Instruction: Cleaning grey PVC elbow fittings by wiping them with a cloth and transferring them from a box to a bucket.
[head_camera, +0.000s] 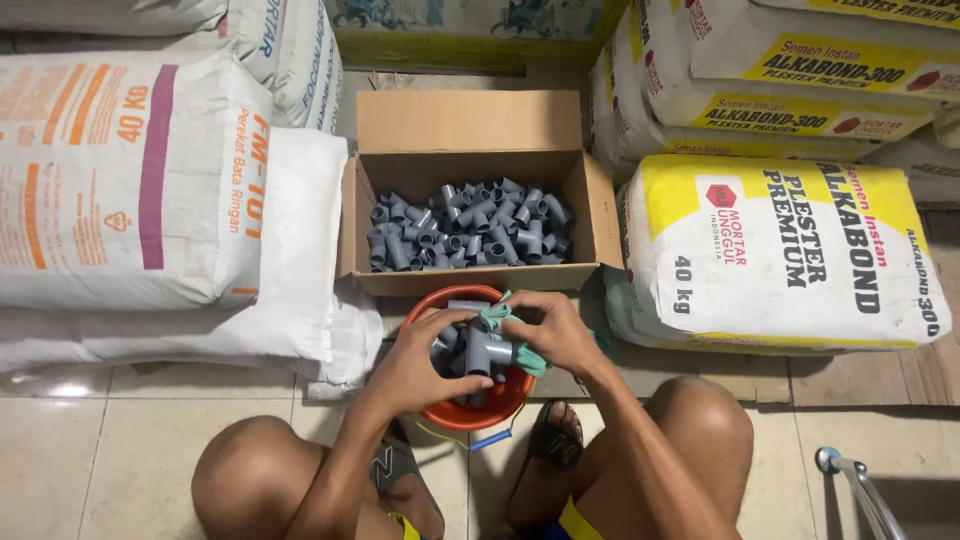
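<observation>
My left hand (415, 360) grips a grey plastic pipe fitting (483, 352) over an orange bucket (470, 412) that holds more grey fittings. My right hand (550, 328) holds a teal cloth (512, 340) pressed against the same fitting. Just beyond the bucket stands an open cardboard box (470, 125) filled with several grey pipe fittings (465, 228). My bare knees and sandalled feet frame the bucket on the tiled floor.
Large white sacks (130, 180) are stacked on the left, and white-and-yellow sacks (790, 250) on the right, hemming in the box. A metal tube end (850, 480) shows at the bottom right. Pale floor tiles (120, 440) lie to the left.
</observation>
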